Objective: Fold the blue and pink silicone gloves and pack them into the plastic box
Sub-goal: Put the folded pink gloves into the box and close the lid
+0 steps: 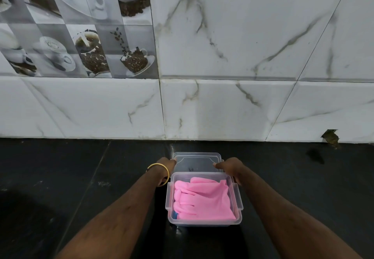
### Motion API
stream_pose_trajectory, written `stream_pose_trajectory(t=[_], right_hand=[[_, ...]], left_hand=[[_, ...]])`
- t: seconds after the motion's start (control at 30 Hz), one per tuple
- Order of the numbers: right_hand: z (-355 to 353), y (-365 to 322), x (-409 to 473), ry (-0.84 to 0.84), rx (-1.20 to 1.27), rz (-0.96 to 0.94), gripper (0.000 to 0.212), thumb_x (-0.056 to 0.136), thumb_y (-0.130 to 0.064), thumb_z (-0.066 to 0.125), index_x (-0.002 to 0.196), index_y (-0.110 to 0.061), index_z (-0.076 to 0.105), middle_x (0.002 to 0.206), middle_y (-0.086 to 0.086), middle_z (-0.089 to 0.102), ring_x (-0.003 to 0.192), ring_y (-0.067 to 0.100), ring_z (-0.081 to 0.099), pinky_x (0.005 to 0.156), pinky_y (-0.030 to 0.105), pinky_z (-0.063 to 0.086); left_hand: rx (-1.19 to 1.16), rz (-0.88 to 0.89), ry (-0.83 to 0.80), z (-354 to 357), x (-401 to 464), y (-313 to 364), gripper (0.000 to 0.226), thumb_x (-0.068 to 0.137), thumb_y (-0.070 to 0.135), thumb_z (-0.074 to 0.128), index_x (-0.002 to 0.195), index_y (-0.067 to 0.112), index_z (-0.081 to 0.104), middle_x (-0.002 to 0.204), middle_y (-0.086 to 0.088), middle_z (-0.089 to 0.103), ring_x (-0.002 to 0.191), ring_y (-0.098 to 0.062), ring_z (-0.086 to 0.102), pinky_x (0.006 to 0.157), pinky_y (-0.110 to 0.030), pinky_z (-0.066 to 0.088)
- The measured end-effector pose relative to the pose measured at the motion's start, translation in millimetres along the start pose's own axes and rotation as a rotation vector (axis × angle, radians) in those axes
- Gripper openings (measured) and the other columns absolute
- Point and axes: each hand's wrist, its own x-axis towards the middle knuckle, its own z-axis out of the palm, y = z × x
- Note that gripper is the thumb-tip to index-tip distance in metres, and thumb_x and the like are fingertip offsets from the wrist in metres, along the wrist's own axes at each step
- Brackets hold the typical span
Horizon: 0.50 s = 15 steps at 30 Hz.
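Note:
A clear plastic box (238, 200) stands on the black counter, near the front edge of the view. Folded pink silicone gloves (204, 199) fill it. A small bit of a blue glove (174, 215) peeks out under them at the box's front left corner. Just behind the box, the clear lid (197, 162) is held tilted. My left hand (167, 164) grips the lid's left edge and my right hand (227, 166) grips its right edge.
The black stone counter (81, 177) runs left and right of the box. A white marble-look tile wall (222, 107) rises right behind the lid. A chipped hole (330, 136) sits in the wall's base at the right.

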Motion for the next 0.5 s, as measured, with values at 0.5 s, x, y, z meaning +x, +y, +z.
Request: stream_pose_trajectory(t=[0.5], right_hand=[[-43, -37, -74, 0.263, 0.742, -0.328, 0.05, 0.087, -0.052, 0.065, 0.1, -0.004, 0.069, 0.099, 0.01, 0.071, 0.09, 0.024, 0.064, 0.084, 0.039, 0.052]], left_hand=[[-0.562, 0.292, 0.344, -29, -67, 57, 0.065, 0.093, 0.062, 0.037, 0.088, 0.005, 0.068, 0.103, -0.023, 0.069, 0.096, -0.039, 0.065, 0.09, -0.049, 0.054]])
